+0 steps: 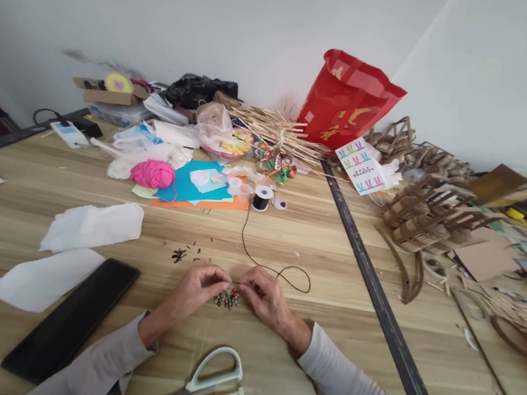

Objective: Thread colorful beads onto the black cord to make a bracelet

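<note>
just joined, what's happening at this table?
A person's left hand and right hand pinch a thin black cord over a small cluster of beads on the wooden table. The cord runs back to a black spool. Scissors lie nearer the person, untouched.

Pink yarn ball (152,173), red bag (348,100) w/ gold print, blk cord spool (261,198), multicolour beads (228,298), blk phone (72,318), pale green scissors (211,393), wood-grain table (313,335).
</note>
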Action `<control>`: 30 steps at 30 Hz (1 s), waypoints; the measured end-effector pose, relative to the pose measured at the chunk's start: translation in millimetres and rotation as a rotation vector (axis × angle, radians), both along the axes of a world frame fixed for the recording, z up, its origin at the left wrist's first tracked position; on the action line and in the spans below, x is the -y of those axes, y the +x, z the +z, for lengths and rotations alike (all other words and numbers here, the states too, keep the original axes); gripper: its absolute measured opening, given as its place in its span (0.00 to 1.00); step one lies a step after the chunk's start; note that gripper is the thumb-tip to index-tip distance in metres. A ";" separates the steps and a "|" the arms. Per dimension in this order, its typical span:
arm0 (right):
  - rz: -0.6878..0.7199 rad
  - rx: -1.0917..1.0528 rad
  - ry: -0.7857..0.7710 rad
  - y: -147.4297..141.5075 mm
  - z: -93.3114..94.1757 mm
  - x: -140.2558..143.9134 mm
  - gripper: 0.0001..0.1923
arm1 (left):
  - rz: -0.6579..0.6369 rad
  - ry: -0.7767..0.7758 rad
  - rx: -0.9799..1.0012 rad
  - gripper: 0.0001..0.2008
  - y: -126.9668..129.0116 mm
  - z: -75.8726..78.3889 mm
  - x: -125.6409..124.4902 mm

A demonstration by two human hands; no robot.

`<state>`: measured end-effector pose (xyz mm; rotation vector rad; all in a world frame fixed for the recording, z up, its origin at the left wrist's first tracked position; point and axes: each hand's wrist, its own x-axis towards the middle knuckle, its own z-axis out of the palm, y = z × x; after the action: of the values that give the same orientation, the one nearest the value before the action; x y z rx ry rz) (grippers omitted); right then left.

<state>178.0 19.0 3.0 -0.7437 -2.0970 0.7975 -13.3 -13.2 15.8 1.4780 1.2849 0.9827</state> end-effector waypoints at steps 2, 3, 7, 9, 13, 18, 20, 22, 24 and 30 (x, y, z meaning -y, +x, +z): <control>0.023 -0.001 0.033 0.0 1.1 1.7 0.08 | 0.009 -0.031 0.047 0.07 -1.2 -2.1 -1.6; 0.035 0.002 0.051 0.1 1.3 2.5 0.08 | 0.010 -0.046 0.062 0.07 -1.8 -3.0 -2.4; 0.064 0.013 0.111 0.7 -0.7 5.0 0.07 | 0.004 -0.097 0.098 0.08 -3.3 -3.8 -4.3; 0.064 0.019 0.124 1.0 -2.1 5.2 0.06 | 0.003 -0.124 0.122 0.08 -3.6 -3.0 -4.3; 0.059 0.034 0.133 2.1 -2.2 5.1 0.06 | -0.006 -0.175 0.172 0.08 -3.4 -1.4 -3.5; 0.080 0.053 0.168 2.8 1.0 6.3 0.05 | -0.018 -0.155 0.157 0.07 -3.6 -2.6 -3.1; 0.083 0.062 0.179 2.5 1.6 6.7 0.04 | -0.025 -0.147 0.150 0.08 -3.8 -3.3 -2.9; 0.084 0.062 0.188 2.1 1.6 6.8 0.04 | -0.029 -0.144 0.144 0.08 -3.9 -3.1 -2.5; 0.088 0.058 0.196 1.8 1.4 6.6 0.03 | -0.037 -0.139 0.140 0.08 -3.9 -1.9 -2.0; 0.090 0.071 0.228 1.8 -0.6 5.9 0.03 | -0.053 -0.115 0.150 0.06 -3.6 0.2 -2.0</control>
<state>179.8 13.1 2.5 -0.5655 -2.2525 0.5733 -16.9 -11.2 16.0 1.3184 1.1693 0.9502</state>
